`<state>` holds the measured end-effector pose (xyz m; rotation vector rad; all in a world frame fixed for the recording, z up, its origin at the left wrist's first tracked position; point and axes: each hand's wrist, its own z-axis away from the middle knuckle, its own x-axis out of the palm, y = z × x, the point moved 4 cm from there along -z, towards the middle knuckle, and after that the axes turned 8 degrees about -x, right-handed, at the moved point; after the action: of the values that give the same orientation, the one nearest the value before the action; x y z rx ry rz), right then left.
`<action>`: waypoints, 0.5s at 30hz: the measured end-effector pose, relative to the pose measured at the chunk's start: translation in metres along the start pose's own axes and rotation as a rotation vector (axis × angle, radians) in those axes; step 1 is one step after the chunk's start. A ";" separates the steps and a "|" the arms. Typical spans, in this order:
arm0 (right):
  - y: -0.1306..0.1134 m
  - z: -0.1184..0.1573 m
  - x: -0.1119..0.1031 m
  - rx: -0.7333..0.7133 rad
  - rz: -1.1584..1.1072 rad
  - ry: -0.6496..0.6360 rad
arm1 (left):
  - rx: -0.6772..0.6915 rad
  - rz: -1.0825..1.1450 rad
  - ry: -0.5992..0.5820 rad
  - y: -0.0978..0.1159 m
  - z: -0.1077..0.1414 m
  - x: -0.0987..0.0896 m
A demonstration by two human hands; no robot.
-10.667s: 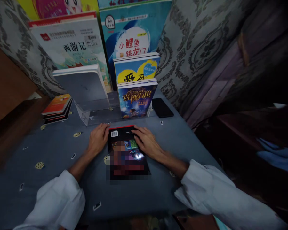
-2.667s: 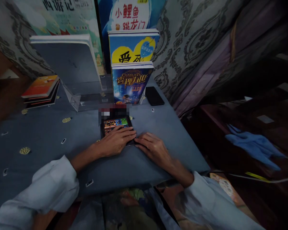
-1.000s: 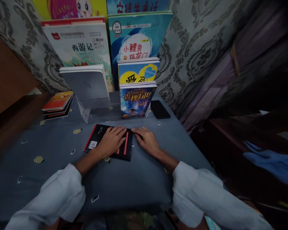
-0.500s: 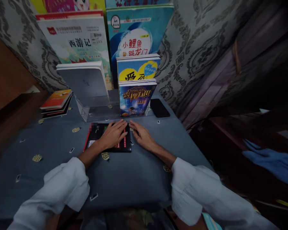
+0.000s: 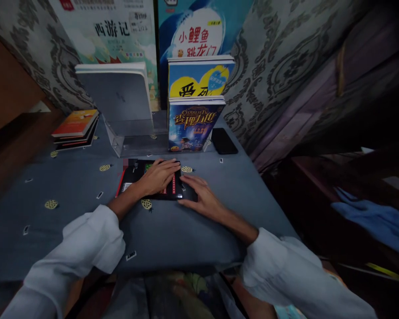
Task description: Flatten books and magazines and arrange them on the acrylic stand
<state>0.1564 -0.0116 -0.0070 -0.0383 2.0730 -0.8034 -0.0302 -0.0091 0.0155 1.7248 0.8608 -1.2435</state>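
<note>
The left hand (image 5: 158, 177) lies flat atop a black book (image 5: 169, 189) — the right hand (image 5: 202, 197), empty and spread, frames its right edge.

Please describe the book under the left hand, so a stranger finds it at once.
On the grey table, find the clear stand. In front lies the black book. Unlike the standing books behind, it lies flat under the left hand.

Black book (image 5: 177, 192) with a red edge (image 5: 120, 182); blue-grey worktop (image 5: 166, 235) dotted with yellow fruit prints (image 5: 146, 204); pale sleeves (image 5: 81, 248); grey wallpaper (image 5: 282, 62) in dark scrollwork; black phone (image 5: 224, 141).
</note>
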 end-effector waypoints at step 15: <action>-0.014 0.003 -0.002 -0.013 0.087 0.034 | 0.084 0.093 -0.061 0.028 0.037 -0.006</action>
<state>0.1558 -0.0233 0.0010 0.0580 2.0974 -0.7419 -0.0216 -0.0546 0.0217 1.7636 0.6939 -1.2787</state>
